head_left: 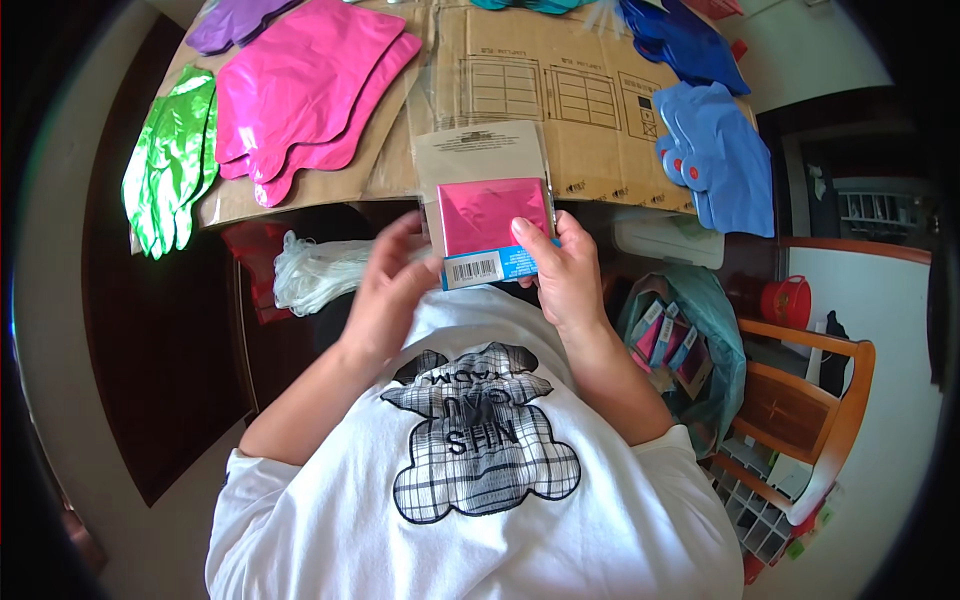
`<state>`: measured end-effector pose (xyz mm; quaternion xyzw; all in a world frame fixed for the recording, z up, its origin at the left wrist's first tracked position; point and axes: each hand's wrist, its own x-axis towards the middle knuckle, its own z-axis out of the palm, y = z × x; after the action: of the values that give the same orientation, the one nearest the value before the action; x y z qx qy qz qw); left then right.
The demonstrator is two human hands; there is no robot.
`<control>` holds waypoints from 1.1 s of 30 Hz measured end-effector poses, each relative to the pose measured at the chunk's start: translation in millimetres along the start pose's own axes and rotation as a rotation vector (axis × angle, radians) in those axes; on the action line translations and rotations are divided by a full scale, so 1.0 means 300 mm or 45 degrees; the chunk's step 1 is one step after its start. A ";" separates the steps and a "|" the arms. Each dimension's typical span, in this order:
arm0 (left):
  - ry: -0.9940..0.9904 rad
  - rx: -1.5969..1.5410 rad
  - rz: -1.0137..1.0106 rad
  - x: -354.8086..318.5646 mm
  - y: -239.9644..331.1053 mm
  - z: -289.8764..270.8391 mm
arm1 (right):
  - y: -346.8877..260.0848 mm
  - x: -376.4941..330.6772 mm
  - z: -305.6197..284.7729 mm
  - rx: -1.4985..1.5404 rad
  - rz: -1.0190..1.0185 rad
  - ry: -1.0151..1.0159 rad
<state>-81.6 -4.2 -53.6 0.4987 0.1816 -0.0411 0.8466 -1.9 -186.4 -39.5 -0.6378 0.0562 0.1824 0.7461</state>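
In front of my chest is a flat clear packet (488, 215) with a folded pink foil sheet, a beige card and a blue barcode label. My right hand (568, 268) grips its lower right side, thumb on the front and fingers behind. By its lower left edge, my left hand (392, 285) is slightly blurred, with thumb and fingers apart. Whether its thumb touches the packet I cannot tell. The packet's top overlaps the near edge of the cardboard-covered table (500, 95).
On the table lie flat foil shapes: pink (310, 85), green (175, 160), light blue (720, 160) and dark blue (690, 45). Below hang white strands (315, 275). To the right are a green plastic bag (720, 330) of similar packets and a wooden chair (800, 400).
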 end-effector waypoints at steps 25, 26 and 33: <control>-0.018 -0.672 -0.393 0.117 0.112 0.127 | -0.156 0.024 -0.019 -1.735 -1.704 -0.319; 0.040 -0.654 -0.360 0.113 0.105 0.135 | -0.157 0.024 -0.027 -1.711 -1.663 -0.334; -0.043 -0.478 -0.100 0.122 0.050 0.136 | -0.165 0.041 -0.031 -1.518 -1.475 -0.333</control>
<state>-32.9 -27.6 -36.1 0.3238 0.1913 -0.0479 0.9254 28.0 -199.0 1.0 -0.8270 -0.4726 -0.1579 0.2604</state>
